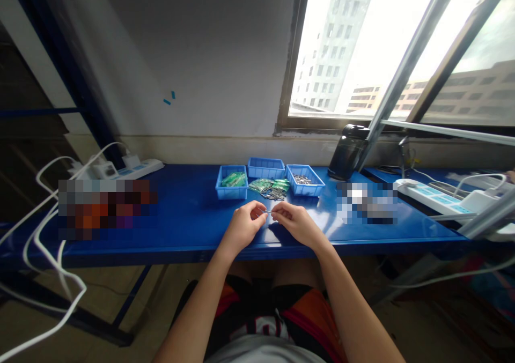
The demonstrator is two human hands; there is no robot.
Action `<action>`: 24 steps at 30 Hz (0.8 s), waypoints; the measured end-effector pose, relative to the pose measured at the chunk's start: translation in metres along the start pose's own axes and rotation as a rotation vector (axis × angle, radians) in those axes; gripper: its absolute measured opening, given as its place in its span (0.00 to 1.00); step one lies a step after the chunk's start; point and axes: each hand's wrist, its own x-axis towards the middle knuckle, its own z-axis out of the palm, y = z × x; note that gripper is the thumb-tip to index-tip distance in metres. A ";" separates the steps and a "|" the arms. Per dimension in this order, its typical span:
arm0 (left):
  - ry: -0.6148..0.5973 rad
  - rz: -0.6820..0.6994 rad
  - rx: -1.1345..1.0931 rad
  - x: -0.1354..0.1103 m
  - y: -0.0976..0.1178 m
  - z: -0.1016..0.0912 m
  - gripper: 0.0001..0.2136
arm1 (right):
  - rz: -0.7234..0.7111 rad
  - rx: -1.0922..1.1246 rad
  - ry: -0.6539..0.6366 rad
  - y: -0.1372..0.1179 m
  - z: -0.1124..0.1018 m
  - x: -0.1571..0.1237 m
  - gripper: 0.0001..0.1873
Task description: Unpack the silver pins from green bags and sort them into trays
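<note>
Bench (189,218): long, blue, set under the window; carries all the small parts.
Trays: three blue bins in a row at the far side. Left tray (231,193) with green packets (233,179); middle tray (265,173), contents not discernible; right tray (308,190) with loose pins (301,179).
Loose pile (271,189): more green packets mixed with dark pins, lying on the bench just in front of the middle and right trays.
Progress: judged partway. Some packets already in the left tray, a pile not yet cleared, one piece in hand.
Left hand (241,226): grip closed, thumb and forefinger pinching one end of the metal pin (269,211).
Right hand (295,223): grip closed likewise on the other end.
Metal pin: thin, short, silvery; held level between the two hands, above the bench's near half, apart from the trays; finer detail too small to tell.
</note>
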 end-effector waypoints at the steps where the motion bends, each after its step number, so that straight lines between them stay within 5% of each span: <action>1: 0.002 -0.002 0.002 0.000 -0.001 0.000 0.08 | 0.000 0.003 0.002 0.000 0.000 0.000 0.09; 19: -0.093 0.037 -0.045 -0.002 0.004 -0.002 0.07 | -0.048 -0.121 -0.043 0.001 0.000 0.001 0.12; 24: -0.029 0.013 0.003 -0.003 0.005 -0.002 0.07 | -0.020 -0.073 0.017 -0.002 -0.001 0.000 0.12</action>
